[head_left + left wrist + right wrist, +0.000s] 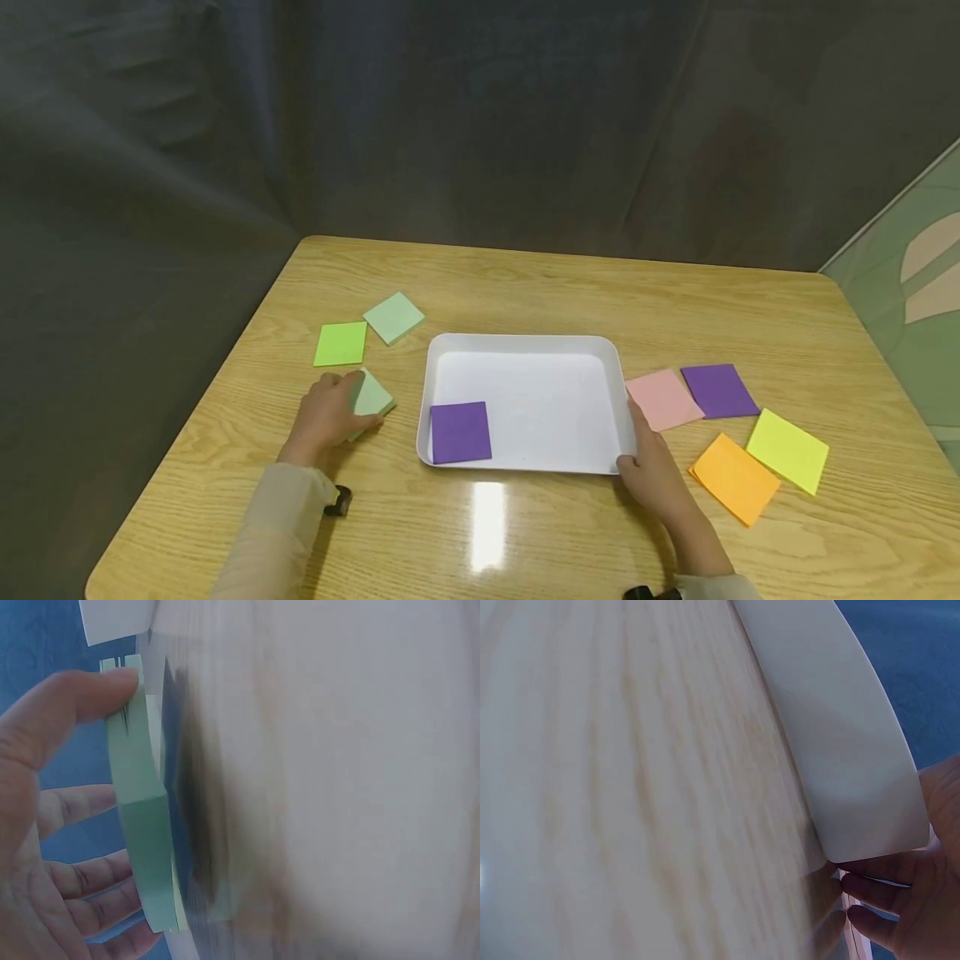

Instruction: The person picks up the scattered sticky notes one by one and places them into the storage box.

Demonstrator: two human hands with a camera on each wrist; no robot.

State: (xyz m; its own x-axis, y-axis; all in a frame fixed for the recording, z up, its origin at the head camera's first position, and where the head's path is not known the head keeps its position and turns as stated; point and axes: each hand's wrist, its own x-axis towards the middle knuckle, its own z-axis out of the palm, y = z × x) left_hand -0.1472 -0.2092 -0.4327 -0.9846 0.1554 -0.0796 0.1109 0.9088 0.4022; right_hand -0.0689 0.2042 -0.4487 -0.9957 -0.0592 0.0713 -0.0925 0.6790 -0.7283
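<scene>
A wood-grained table with a glossy top (420,533) fills the lower view, a white patch of glare (487,525) lying on its near part. Pale sleeves (266,525) reach in on both sides, a small black device (339,502) beside the left cuff.

The right hand (652,467) grips the near right corner of a shallow, white rectangular tray (555,400), thumb at the near edge, fingers along the side. The left hand (326,417) pinches a thick, pale green square paper pad (373,396) between thumb and fingers, left of the tray; whether it is off the wood I cannot tell. The step in hand appears to be grasping this pad while steadying the tray; moving it would call for an even pinch that keeps its layers together.

Right of the tray lie an orange square paper stack (735,479), a yellow paper square (787,450), a pink paper square (663,400) and a purple paper square (720,392). Another purple square (460,433) sits in the tray's near left corner.

Farther off, on the left, are a lime-green paper square (341,343) and a second pale green pad (393,317). Behind hangs a dark, creased sheet (480,125); a green panel with pale shapes (918,250) shows at right.
</scene>
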